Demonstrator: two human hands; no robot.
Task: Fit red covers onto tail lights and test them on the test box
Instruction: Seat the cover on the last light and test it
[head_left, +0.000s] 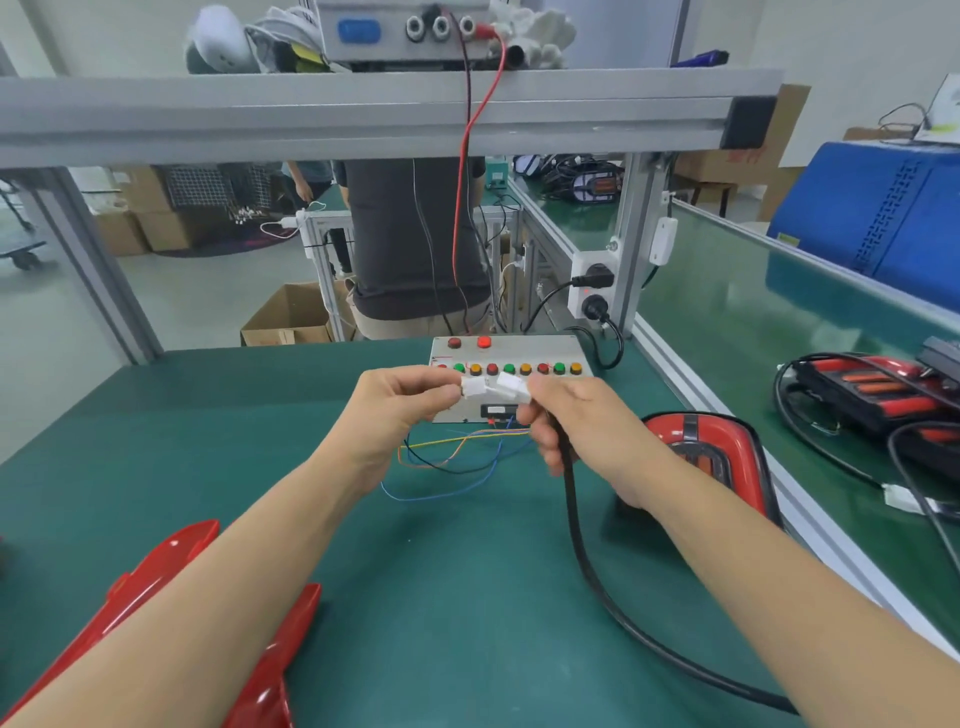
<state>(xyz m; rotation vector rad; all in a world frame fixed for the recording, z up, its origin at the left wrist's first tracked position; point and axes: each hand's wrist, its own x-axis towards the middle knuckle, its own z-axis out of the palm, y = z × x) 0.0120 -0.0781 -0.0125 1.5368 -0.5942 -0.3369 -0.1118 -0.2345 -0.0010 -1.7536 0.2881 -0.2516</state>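
Observation:
My left hand (400, 402) pinches a white plug (474, 387) whose thin coloured wires (447, 452) run back to the test box (511, 358). My right hand (569, 415) grips a second white plug (514, 387) on a thick black cable (587, 561). The two plugs meet end to end above the green table, just in front of the box with its rows of red, green and orange lamps. A tail light with a red cover (701, 457) lies on the mat right of my right wrist. Red covers (156, 571) lie at the front left under my left forearm.
On the green conveyor belt (753, 322) to the right lie more tail lights (883, 400) with black cables. An aluminium frame rail (363, 111) crosses overhead carrying a grey power unit (405, 31). A person stands beyond the table. A socket strip (592, 291) hangs on the frame post.

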